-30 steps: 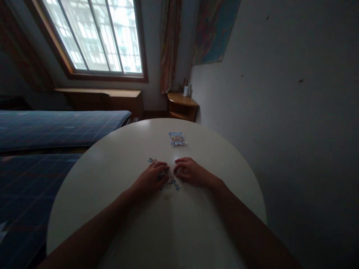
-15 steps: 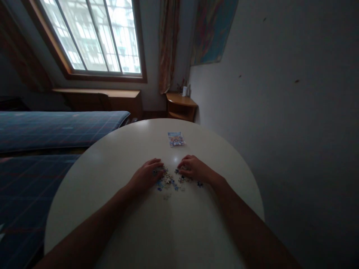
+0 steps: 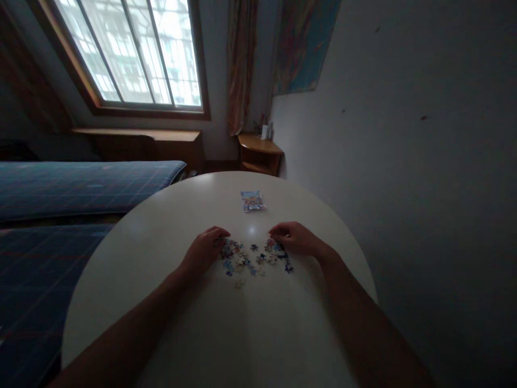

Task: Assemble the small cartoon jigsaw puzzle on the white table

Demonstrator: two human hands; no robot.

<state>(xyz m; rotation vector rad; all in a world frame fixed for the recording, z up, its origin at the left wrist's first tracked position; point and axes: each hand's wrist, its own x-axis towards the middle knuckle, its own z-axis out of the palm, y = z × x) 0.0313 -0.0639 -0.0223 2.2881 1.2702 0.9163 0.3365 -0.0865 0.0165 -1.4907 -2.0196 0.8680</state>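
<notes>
A loose heap of small jigsaw puzzle pieces (image 3: 241, 260) in blue, white and red lies on the round white table (image 3: 242, 334). My left hand (image 3: 205, 249) rests at the heap's left edge, fingers bent and apart from the thumb, over a few pieces. At the right edge, my right hand (image 3: 298, 239) has its fingers curved toward the pieces, with a gap between fingers and thumb. I see no piece held in either hand, though the undersides of the fingers are hidden. A small printed picture packet (image 3: 252, 201) lies beyond the hands.
Left of the table is a bed with a blue plaid mattress (image 3: 89, 186). A wooden corner shelf (image 3: 260, 144) stands behind the table, near the curtain (image 3: 241, 70). The grey wall (image 3: 404, 188) runs along the right, and a barred window (image 3: 137, 54) is at the back.
Both hands have moved apart, left hand slightly left and right hand to the right. More pieces show between them, spread wider. The packet has stayed in place.
</notes>
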